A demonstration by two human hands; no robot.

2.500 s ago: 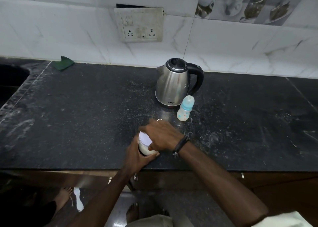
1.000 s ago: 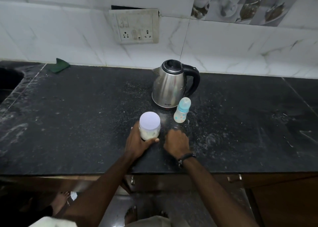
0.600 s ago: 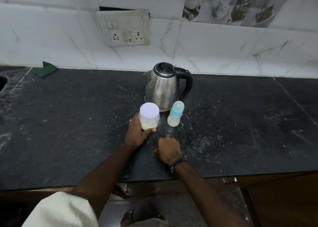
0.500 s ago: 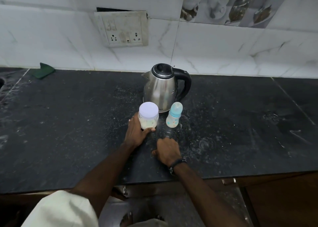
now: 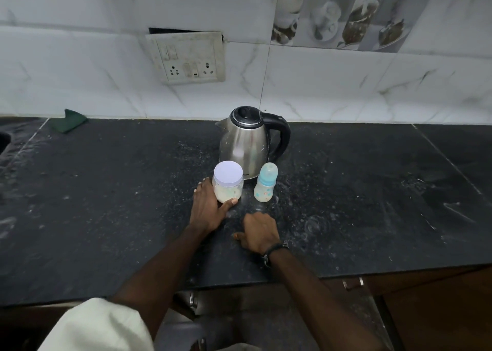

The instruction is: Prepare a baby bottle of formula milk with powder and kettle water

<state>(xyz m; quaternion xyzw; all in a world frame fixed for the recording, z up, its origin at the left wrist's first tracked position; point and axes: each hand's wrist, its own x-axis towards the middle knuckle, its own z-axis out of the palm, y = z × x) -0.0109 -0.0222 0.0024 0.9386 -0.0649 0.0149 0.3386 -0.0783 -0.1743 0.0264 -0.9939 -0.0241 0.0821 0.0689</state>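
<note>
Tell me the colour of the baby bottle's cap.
Light blue; the baby bottle stands capped beside the kettle, seen in the head view.

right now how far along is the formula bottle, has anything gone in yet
Done: the kettle, baby bottle and powder jar stand grouped on the counter. In hand: the left hand grips the jar, its white lid on; the right hand rests on the counter. Left: the bottle is capped, so opening both, adding powder and pouring water. Whether the bottle holds anything is unclear.
</note>
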